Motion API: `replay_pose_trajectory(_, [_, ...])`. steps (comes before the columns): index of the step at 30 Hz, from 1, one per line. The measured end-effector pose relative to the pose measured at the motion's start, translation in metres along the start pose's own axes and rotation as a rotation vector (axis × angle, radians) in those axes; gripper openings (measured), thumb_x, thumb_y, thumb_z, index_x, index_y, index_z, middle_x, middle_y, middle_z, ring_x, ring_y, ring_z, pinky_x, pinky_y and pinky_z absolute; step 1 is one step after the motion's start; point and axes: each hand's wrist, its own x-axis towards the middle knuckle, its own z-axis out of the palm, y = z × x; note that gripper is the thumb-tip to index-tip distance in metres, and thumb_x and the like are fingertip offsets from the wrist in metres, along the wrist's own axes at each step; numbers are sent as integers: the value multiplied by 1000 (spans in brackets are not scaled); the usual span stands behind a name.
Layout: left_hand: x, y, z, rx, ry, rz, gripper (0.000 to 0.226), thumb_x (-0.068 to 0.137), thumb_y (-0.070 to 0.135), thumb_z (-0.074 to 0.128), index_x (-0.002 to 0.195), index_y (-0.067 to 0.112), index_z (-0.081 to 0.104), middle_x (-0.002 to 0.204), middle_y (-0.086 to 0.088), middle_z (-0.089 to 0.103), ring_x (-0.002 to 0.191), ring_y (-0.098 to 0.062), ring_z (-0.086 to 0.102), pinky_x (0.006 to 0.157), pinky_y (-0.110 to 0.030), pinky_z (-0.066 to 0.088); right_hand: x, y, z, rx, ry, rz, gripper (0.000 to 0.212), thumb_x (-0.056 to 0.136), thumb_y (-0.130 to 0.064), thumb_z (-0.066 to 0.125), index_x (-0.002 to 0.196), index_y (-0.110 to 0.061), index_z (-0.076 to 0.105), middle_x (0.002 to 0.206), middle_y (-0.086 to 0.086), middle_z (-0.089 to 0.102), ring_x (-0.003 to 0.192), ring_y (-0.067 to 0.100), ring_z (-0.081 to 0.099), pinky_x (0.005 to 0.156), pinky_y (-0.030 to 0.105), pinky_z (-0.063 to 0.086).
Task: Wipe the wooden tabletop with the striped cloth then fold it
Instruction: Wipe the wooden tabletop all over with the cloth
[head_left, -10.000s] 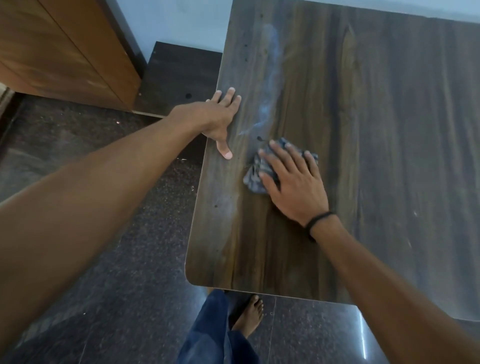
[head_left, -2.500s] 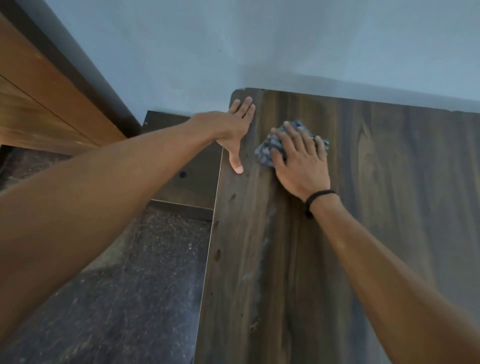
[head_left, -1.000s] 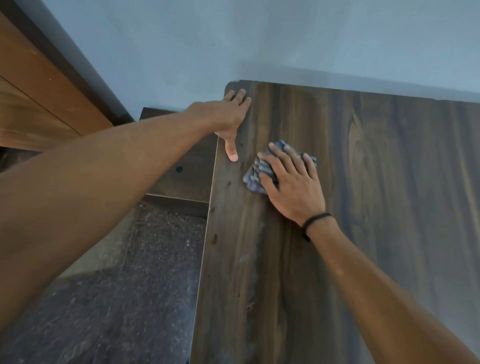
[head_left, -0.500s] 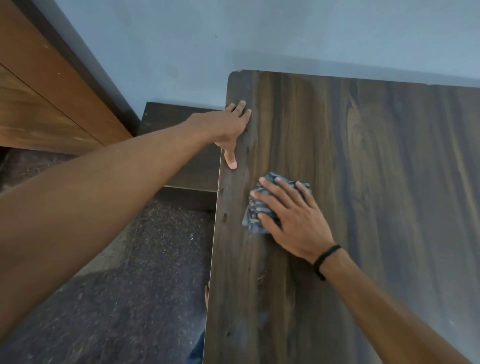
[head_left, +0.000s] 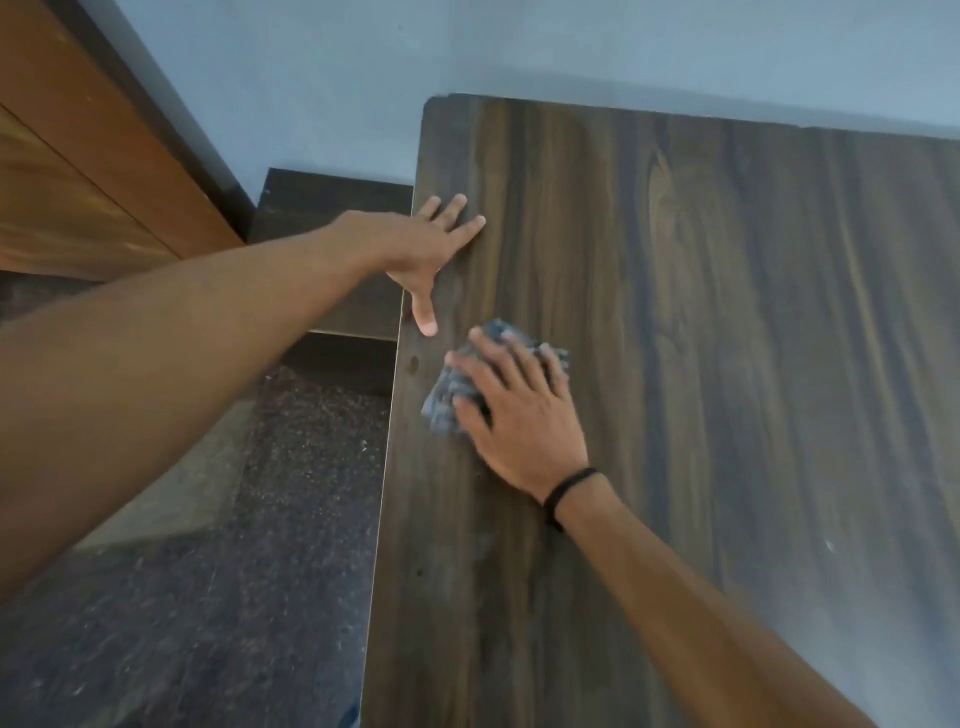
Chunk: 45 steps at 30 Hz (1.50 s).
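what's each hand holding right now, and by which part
Nothing is gripped. The right hand presses flat on top of the bunched striped cloth against the tabletop; the left hand rests open on its left edge.

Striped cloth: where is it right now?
In the head view, the striped cloth lies bunched on the wooden tabletop near its left edge, under the right hand, just nearer than the left hand.

Matt wood-grain tabletop (head_left: 727, 364); crumpled cloth (head_left: 447, 400)
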Motion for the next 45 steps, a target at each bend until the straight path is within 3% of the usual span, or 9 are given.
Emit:
replay_pose_trajectory(3, [-3, 3, 0, -5, 24, -37, 163, 45, 53, 94, 153, 29, -25, 160, -2, -33, 150, -30, -20, 120, -58, 17, -31, 24, 0, -64, 0, -165, 49, 100, -51, 38, 147, -42, 44, 162, -14, 33, 152, 15, 25, 125, 45, 13])
replay_pose_trajectory(8, [-7, 9, -5, 13, 26, -49, 161, 47, 52, 95, 154, 26, -23, 162, -6, -29, 151, -32, -16, 121, -56, 15, 0, 20, -6, -2, 22, 144, 53, 99, -53, 30, 150, -42, 37, 165, -13, 26, 154, 16, 17, 126, 44, 4])
replay_pose_trajectory(12, [-17, 12, 1, 30, 51, -78, 154, 54, 51, 92, 155, 24, -21, 162, -7, -27, 150, -34, -18, 120, -58, 14, -47, 29, 2, -98, -6, -177, 50, 101, -51, 35, 150, -40, 40, 164, -13, 29, 153, 15, 22, 125, 45, 12])
replay_pose_trajectory(17, [-38, 30, 19, 25, -23, -48, 154, 56, 58, 89, 153, 26, -26, 160, -3, -33, 150, -33, -20, 120, -59, 16, -27, 16, 0, -31, 41, 138, 52, 101, -52, 31, 151, -40, 36, 165, -11, 25, 154, 17, 18, 126, 45, 6])
replay_pose_trajectory(21, [-39, 27, 40, -22, -32, -24, 157, 53, 57, 91, 151, 29, -29, 157, 1, -38, 149, -30, -24, 120, -59, 16, -70, 23, 2, -102, -52, -212, 52, 102, -52, 32, 152, -40, 37, 165, -13, 26, 153, 14, 20, 126, 44, 10])
replay_pose_trajectory(26, [-41, 32, 34, -13, -40, -40, 157, 53, 54, 92, 152, 28, -28, 158, 0, -38, 149, -31, -23, 120, -59, 17, -53, 16, -1, -42, -24, 120, 58, 102, -55, 26, 158, -39, 25, 168, -11, 15, 156, 15, 11, 126, 42, 0])
replay_pose_trajectory(31, [-47, 28, 41, -78, -4, -65, 153, 57, 52, 90, 154, 21, -24, 160, 1, -33, 149, -32, -22, 120, -59, 14, -99, 11, 3, -67, -102, -212, 56, 104, -52, 31, 157, -37, 28, 167, -13, 20, 154, 13, 16, 126, 42, 7])
replay_pose_trajectory(38, [-48, 30, 38, -58, -14, -78, 155, 55, 55, 89, 154, 18, -24, 160, 0, -33, 149, -33, -20, 120, -58, 14, 31, 26, -15, 15, 3, 144, 57, 104, -51, 30, 159, -35, 23, 168, -8, 18, 155, 16, 11, 125, 42, 0])
replay_pose_trajectory(45, [-49, 29, 40, -62, -12, -79, 153, 58, 53, 89, 153, 17, -25, 160, -1, -33, 149, -35, -20, 120, -58, 15, 2, 67, -28, -79, -95, -83, 58, 101, -54, 27, 157, -38, 25, 167, -13, 21, 154, 13, 16, 124, 40, 5])
